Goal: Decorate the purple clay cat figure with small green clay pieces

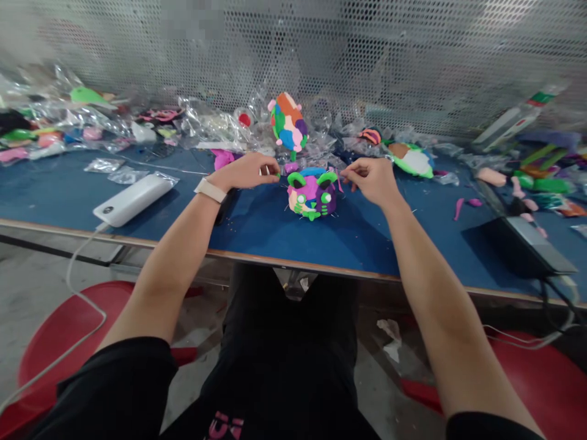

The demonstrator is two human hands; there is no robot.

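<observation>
A cat-like head of coloured modelling clay [312,197], with green ears, white eyes and thin whiskers, sits on the blue table between my hands. To its left, my left hand [251,170] pinches a small green bit of clay [277,175], mostly hidden by the fingertips. My right hand [372,177] is closed in a pinch on the other side. A thin pink strip [340,181] shows at its fingertips, but whether they grip it I cannot tell. Behind the head stands a patchwork clay shape [288,122] with pink knobs on a green stem.
A white power bank [132,198] with a cable lies at left. A dark device [527,244] stands near the right front edge. Clear plastic wrappers [206,119] and clay pieces line the perforated metal panel [321,55]. Red stools [77,330] flank me.
</observation>
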